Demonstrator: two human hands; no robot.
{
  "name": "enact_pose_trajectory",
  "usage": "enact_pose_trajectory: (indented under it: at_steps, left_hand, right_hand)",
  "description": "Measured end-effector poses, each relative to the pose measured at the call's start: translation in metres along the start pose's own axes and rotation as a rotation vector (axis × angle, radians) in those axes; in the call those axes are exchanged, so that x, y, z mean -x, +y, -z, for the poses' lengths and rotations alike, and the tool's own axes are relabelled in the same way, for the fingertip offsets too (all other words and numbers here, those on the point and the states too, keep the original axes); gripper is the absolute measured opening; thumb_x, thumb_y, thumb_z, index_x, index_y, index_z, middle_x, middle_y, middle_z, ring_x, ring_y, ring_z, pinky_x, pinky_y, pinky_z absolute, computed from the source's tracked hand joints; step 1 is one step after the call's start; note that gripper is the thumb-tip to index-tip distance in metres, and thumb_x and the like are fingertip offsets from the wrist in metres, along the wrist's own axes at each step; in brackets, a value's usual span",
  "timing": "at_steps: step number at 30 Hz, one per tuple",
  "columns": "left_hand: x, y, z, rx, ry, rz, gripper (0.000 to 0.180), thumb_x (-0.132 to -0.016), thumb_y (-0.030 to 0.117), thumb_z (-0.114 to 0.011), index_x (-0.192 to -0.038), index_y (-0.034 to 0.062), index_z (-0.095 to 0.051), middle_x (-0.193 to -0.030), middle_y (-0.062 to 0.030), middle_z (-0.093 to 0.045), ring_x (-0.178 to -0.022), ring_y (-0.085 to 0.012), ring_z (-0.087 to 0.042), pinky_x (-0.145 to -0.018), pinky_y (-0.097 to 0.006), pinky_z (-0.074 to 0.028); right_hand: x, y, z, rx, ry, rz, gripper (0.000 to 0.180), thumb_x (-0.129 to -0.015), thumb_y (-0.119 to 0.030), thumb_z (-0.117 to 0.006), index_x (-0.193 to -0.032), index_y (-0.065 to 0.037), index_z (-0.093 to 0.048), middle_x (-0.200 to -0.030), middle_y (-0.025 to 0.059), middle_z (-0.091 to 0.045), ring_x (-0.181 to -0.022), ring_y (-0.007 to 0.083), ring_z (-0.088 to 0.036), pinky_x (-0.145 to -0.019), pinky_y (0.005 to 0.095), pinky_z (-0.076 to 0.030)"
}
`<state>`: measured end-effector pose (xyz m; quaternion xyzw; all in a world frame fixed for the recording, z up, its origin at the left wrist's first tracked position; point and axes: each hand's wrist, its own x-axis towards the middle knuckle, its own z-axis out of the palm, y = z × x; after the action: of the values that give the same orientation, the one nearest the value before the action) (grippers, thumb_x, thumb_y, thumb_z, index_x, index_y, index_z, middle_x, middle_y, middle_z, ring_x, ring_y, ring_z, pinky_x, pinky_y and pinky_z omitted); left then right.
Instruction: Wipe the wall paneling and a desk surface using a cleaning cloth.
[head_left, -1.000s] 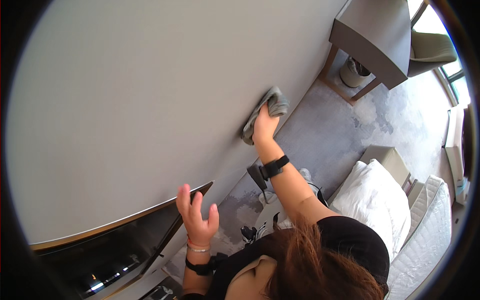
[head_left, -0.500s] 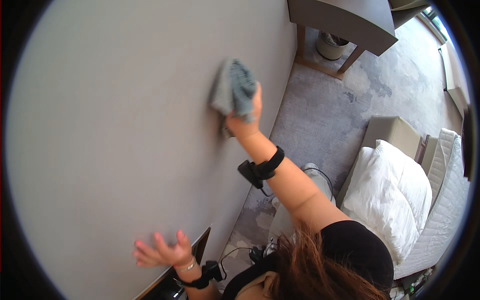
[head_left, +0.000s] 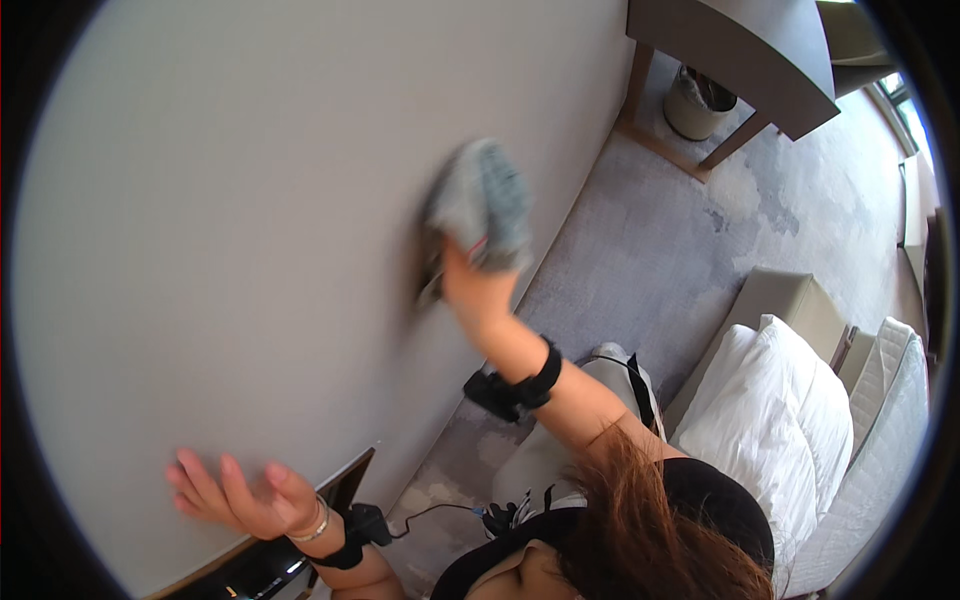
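One cloth [head_left: 490, 200] covers the right hand [head_left: 478, 285], its long axis roughly along that hand, the wall [head_left: 250, 200] just left of the hidden fingers; whether they clamp it, I cannot tell. The left hand [head_left: 250, 503], farther off, is empty, fingers spread.

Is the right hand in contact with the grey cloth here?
Touching: the head view shows the grey cloth bunched over the right hand, lying directly against it with no gap.
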<state>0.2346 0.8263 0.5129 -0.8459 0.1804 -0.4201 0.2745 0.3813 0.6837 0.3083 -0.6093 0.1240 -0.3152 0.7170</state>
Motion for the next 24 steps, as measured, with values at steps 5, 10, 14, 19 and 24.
enact_pose_trajectory:
  at_steps: [5,10,14,19,24]
  left_hand:
    - [0.080,0.065,-0.004,0.595,0.095,0.324,0.027,-0.091,0.025,-0.050,-0.111,0.0092,-0.058,-0.126,-0.0187,-0.055,-0.126,-0.0383,-0.042,-0.110,-0.050,-0.019]
    - [0.211,0.166,0.001,0.788,-0.076,0.083,0.021,-0.087,0.023,-0.056,-0.108,0.0197,-0.062,-0.126,-0.0039,-0.058,-0.122,-0.0205,-0.049,-0.111,-0.038,-0.024]
    - [0.337,0.208,-0.018,0.693,-0.263,0.231,0.030,-0.084,0.025,-0.061,-0.114,0.0215,-0.061,-0.135,-0.0086,-0.050,-0.131,-0.0237,-0.039,-0.112,-0.040,-0.021]
    - [0.419,0.231,-0.038,0.405,-0.298,0.750,0.061,-0.080,0.044,-0.066,-0.128,0.0091,-0.051,-0.149,-0.0289,-0.013,-0.140,-0.0442,-0.004,-0.109,-0.059,-0.011]
    - [0.427,0.221,-0.027,0.244,-0.439,0.811,0.079,-0.079,0.057,-0.060,-0.138,0.0092,-0.040,-0.148,-0.0313,-0.012,-0.138,-0.0468,-0.008,-0.106,-0.063,-0.013]
  right_hand:
    - [0.055,-0.020,0.011,0.056,-0.238,0.793,0.041,-0.065,-0.012,-0.066,-0.105,-0.023,-0.069,-0.092,0.0026,-0.053,-0.081,0.0192,-0.049,-0.071,0.0340,-0.036]
    - [0.016,0.072,0.017,-0.340,-0.154,0.414,0.032,-0.067,0.003,-0.064,-0.098,-0.006,-0.064,-0.101,0.0113,-0.055,-0.101,0.0295,-0.049,-0.086,0.0365,-0.042]
    - [0.034,0.040,0.021,0.059,-0.045,1.020,0.037,-0.064,-0.001,-0.064,-0.101,-0.001,-0.060,-0.105,0.0182,-0.053,-0.100,0.0361,-0.050,-0.088,0.0382,-0.041]
    - [0.135,0.050,0.019,-0.054,-0.205,1.018,0.041,-0.061,-0.009,-0.067,-0.102,-0.005,-0.063,-0.095,0.0154,-0.057,-0.089,0.0338,-0.055,-0.079,0.0403,-0.043]
    - [0.237,0.041,0.040,-0.048,-0.529,1.343,0.042,-0.061,-0.019,-0.064,-0.102,-0.026,-0.070,-0.086,0.0008,-0.053,-0.076,0.0183,-0.049,-0.072,0.0356,-0.038]
